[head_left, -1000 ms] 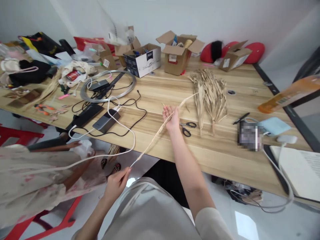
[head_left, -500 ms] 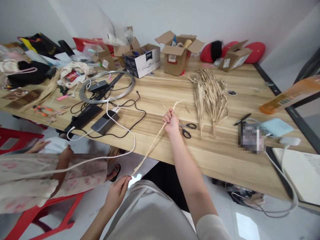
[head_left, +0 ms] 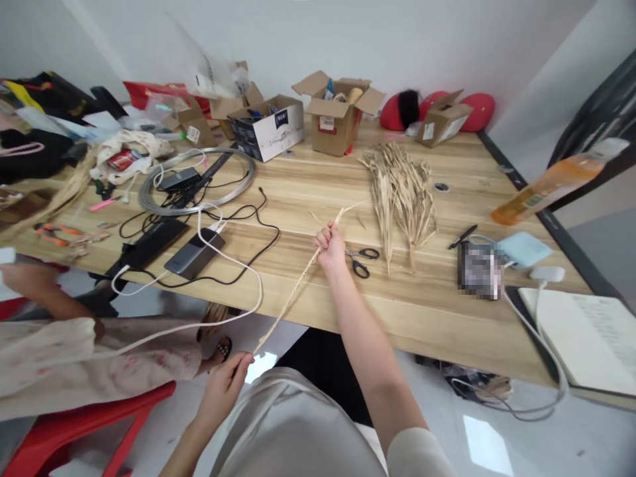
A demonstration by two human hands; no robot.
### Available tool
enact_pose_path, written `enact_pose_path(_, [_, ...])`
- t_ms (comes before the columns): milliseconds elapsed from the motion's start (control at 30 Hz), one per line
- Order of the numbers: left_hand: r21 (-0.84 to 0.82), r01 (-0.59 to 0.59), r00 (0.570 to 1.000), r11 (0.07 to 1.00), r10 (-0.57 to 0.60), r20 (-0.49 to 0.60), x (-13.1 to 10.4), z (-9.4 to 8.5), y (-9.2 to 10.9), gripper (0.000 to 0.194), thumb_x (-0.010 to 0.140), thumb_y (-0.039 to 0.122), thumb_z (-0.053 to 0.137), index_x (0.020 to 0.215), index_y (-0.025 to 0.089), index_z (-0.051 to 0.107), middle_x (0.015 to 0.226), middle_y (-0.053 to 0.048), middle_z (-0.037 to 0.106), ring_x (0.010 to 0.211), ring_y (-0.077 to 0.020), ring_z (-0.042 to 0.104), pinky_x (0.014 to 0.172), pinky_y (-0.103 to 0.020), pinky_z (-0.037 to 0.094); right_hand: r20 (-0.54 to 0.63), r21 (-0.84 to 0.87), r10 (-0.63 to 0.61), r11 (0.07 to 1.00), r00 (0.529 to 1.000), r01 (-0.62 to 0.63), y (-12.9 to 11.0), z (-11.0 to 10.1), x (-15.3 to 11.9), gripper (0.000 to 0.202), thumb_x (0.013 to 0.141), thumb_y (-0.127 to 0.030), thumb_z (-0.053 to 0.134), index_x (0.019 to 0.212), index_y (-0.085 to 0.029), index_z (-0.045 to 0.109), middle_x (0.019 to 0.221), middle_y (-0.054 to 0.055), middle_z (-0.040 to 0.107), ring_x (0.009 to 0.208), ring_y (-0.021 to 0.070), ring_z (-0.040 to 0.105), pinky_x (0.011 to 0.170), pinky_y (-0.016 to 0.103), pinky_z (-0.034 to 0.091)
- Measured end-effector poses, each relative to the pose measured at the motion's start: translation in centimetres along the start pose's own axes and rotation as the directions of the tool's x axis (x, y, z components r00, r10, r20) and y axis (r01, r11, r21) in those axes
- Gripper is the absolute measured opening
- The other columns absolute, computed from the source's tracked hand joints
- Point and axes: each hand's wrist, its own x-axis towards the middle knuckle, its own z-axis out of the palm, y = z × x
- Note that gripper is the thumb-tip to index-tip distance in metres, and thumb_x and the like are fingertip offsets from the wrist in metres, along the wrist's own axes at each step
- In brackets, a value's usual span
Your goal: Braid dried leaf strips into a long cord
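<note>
A thin, pale twisted straw cord [head_left: 287,301] runs slantwise between my two hands. My left hand [head_left: 227,384] is closed on its lower end, in front of my lap and below the table edge. Over the table, my right hand [head_left: 328,246] is wrapped round the upper part, and loose strand ends stick out beyond the fist. Black-handled scissors [head_left: 365,260] lie just right of my right hand, their blades partly hidden by it. Behind them rest bundles of dried leaves [head_left: 402,199].
On the left are a power bank [head_left: 195,255], cables, a wire coil [head_left: 251,175] and pliers [head_left: 55,234]. Cardboard boxes [head_left: 328,129] stand at the back. An orange bottle [head_left: 551,185] and a notebook [head_left: 586,338] are at right. A seated person's arm [head_left: 37,285] is at left.
The view has turned slightly right, so most things appear further left. Both hands keep hold of the straw cord. The neighbouring person's hand has moved left with something white.
</note>
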Motion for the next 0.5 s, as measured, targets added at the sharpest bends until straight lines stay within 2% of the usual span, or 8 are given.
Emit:
enact_pose_path(133, [0.013,0.097,0.993,0.995,-0.096,-0.061,0.34,-0.38,0.1,0.041,0.088,0.046,0.036,0.066,0.017,0.053,0.046,0.003,0.047,0.043,-0.0099,0.047,0.045,-0.018,0.037,0.024,-0.002,0.013,1.0,1.0,-0.013,0.39,-0.29,0.08,0.024,0.097,-0.027,0.029,0.075,-0.022,0.04,0.044,-0.012,0.02,0.034,0.0062,0.018,0.037,0.016,0.019])
enact_pose_path(233, [0.001,0.133,0.987,0.991,-0.133,-0.092,0.16,-0.24,0.08,0.034,0.084,0.05,0.046,0.077,0.018,0.055,0.046,0.005,0.047,0.041,-0.01,0.045,0.045,-0.019,0.037,0.053,-0.05,0.023,0.999,0.998,-0.021,0.71,-0.42,0.13,0.02,0.095,-0.027,0.034,0.077,-0.022,0.042,0.045,-0.012,0.023,0.035,0.0063,0.022,0.038,0.016,0.022])
enact_pose_path(300, [0.001,0.101,0.991,0.995,-0.101,-0.087,0.0,-0.04,-0.08,0.033,0.084,0.049,0.047,0.085,0.018,0.058,0.047,0.005,0.05,0.041,-0.0106,0.047,0.046,-0.02,0.039,0.063,-0.084,0.031,0.996,0.998,-0.026,0.83,-0.36,0.1,0.016,0.093,-0.027,0.039,0.079,-0.022,0.044,0.046,-0.011,0.027,0.036,0.0063,0.027,0.039,0.016,0.025])
enact_pose_path(367, [0.011,0.054,0.995,0.998,-0.053,-0.082,-0.07,0.16,-0.27,0.03,0.086,0.045,0.044,0.084,0.019,0.059,0.05,0.004,0.053,0.043,-0.0114,0.051,0.049,-0.02,0.042,0.062,-0.09,0.049,0.995,0.997,-0.044,0.88,-0.15,0.03,0.015,0.093,-0.027,0.04,0.081,-0.022,0.046,0.047,-0.01,0.031,0.037,0.0061,0.03,0.04,0.016,0.027])
enact_pose_path(500, [0.017,0.01,0.993,1.0,-0.008,-0.115,0.07,0.59,-0.53,0.029,0.088,0.04,0.04,0.07,0.02,0.052,0.051,0.003,0.054,0.042,-0.0112,0.051,0.048,-0.02,0.041,0.024,-0.093,0.053,0.994,0.998,-0.051,1.04,0.42,-0.22,0.018,0.094,-0.026,0.036,0.081,-0.021,0.047,0.045,-0.012,0.025,0.034,0.0052,0.02,0.036,0.014,0.018])
